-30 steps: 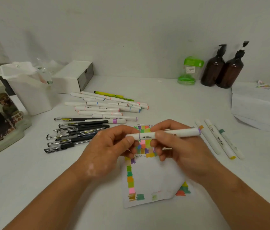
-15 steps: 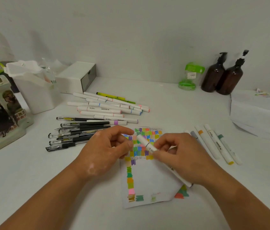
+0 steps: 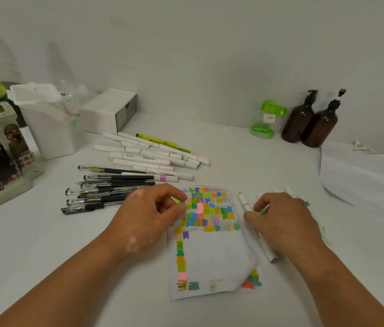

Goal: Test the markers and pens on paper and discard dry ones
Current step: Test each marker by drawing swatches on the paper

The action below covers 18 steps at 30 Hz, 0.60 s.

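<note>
A: The purple-tipped marker (image 3: 258, 234) lies on the desk (image 3: 233, 156) just beside the right edge of the test paper (image 3: 212, 256), with the right hand (image 3: 285, 223) over its middle, fingers loose around the barrel.

B: Gripped or let go?

A: Cannot tell; the fingers hide the contact. The left hand (image 3: 148, 215) is curled at the paper's left edge, thumb and forefinger pinched together, maybe on a small cap, though nothing shows clearly.

B: And the rest?

A: More markers (image 3: 290, 192) peek out behind the right hand. The untested white markers (image 3: 153, 159) and black pens (image 3: 106, 192) sit toward the desk's left side.

B: The risk?

A: Mixing piles, probably. A careless set-down could roll this one among the others, and a dry one might slip through.
</note>
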Available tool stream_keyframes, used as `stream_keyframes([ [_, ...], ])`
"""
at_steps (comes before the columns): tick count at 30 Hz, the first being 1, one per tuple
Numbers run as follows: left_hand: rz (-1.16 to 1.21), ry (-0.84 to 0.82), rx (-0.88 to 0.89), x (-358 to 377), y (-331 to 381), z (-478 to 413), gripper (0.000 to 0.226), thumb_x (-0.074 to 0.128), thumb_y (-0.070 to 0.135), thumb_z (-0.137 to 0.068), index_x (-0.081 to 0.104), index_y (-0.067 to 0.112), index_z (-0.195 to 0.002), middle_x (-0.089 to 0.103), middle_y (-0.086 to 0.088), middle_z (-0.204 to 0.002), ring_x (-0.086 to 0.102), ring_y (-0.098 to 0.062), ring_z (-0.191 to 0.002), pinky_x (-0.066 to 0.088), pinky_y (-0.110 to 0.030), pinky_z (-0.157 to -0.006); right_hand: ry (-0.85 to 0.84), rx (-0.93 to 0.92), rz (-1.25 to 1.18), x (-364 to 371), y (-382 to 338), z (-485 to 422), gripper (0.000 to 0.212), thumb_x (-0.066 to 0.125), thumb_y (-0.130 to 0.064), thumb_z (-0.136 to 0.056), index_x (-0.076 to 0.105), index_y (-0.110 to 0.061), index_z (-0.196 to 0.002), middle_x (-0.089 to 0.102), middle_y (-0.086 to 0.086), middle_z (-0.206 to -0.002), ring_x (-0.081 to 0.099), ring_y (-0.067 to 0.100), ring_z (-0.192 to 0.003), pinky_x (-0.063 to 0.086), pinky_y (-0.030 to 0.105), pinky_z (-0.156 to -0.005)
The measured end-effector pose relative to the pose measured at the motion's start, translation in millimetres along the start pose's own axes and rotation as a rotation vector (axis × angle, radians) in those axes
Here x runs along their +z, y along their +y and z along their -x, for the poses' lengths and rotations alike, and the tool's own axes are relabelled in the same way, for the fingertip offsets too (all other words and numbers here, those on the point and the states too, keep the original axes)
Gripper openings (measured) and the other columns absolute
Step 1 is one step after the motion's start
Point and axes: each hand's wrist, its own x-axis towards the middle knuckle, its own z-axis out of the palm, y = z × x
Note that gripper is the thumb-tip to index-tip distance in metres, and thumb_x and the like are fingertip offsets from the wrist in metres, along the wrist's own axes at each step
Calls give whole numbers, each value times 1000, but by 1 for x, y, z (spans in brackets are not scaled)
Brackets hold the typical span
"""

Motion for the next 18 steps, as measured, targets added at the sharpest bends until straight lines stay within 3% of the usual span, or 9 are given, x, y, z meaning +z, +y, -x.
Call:
stream_keyframes([
  [5, -15, 10, 4, 2, -2, 0, 7, 71, 30, -91, 72, 35, -96, 67, 11, -73, 64, 1, -72, 49, -9, -57, 61, -162, -148, -5, -29, -6, 8, 72, -42, -85, 68, -37, -81, 65, -20, -73, 59, 0, -65, 40, 18, -54],
  [7, -8, 10, 0, 2, -2, -1, 7, 71, 29, -91, 72, 34, -96, 67, 10, -75, 64, 0, -73, 47, -8, -55, -8, -281, -135, -1, -56, -14, 1, 71, -39, -88, 70, -38, -87, 70, -19, -83, 62, 2, -71, 49, 20, -63],
  [11, -15, 15, 8, 0, -3, -3, 7, 71, 26, -91, 74, 29, -97, 68, 6, -75, 64, -6, -73, 48, -9, -57, -82, -476, -47, 18, -109, -41, 23, 63, -31, -92, 71, -31, -114, 73, -7, -111, 66, 15, -96, 55, 32, -87],
  [14, -18, 16, 20, -1, -3, -3, 8, 70, 26, -92, 74, 28, -98, 68, 6, -73, 63, -8, -72, 47, -9, -57, -122, -516, 41, 31, -132, -59, 31, 61, -25, -92, 67, -30, -122, 69, 1, -120, 64, 23, -102, 54, 34, -87],
  [18, -21, 18, 35, -1, -5, -5, 7, 70, 26, -92, 75, 28, -97, 68, 7, -73, 61, -5, -67, 46, -9, -57, -147, -502, 95, 42, -142, -68, 26, 64, -21, -89, 68, -32, -113, 69, 2, -110, 63, 22, -91, 55, 34, -79],
])
